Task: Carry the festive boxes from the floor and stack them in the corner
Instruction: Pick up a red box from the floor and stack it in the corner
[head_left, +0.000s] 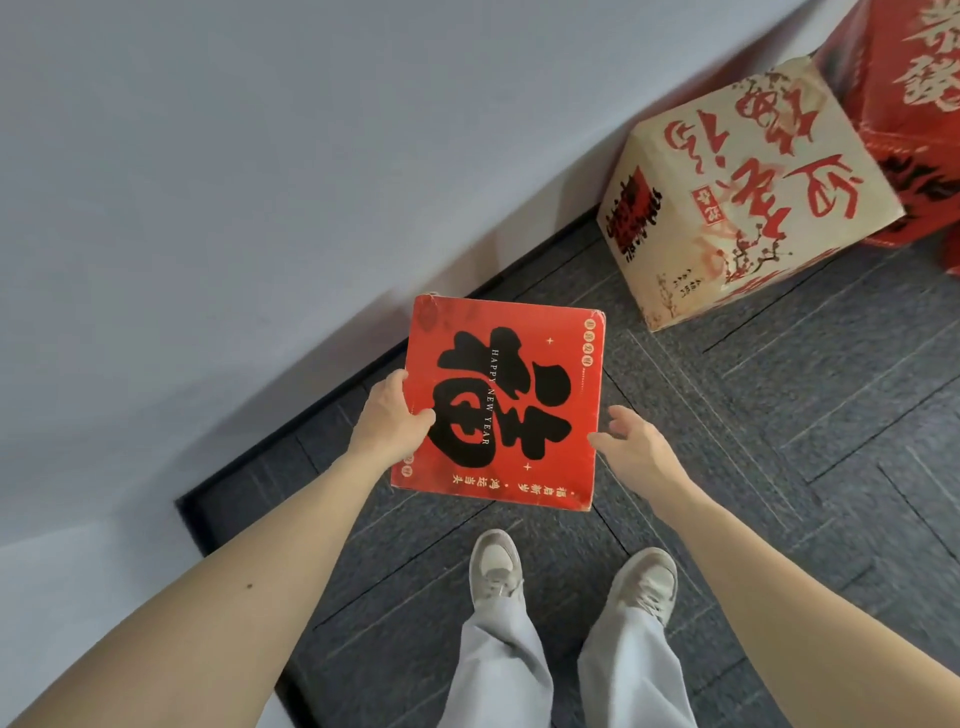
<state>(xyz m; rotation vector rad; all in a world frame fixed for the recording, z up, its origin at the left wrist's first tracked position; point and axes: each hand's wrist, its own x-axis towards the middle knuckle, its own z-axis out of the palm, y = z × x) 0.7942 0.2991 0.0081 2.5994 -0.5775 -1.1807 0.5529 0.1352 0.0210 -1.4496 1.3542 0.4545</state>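
A red box (498, 405) is being held above the floor (779, 415) near the beige box (748, 192), gripped by the left hand (392, 415), the right hand (636, 447) open beside it, its stacking seemingly pending

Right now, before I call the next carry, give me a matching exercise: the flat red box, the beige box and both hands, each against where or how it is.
Things:
1. flat red box
2. beige box
3. left hand
4. right hand

Places or states:
A. open, fingers spread, beside the flat red box's right edge
B. on the floor by the wall
C. held up above the floor
D. gripping the flat red box's left edge, thumb on top

Pairs: 1-C, 2-B, 3-D, 4-A
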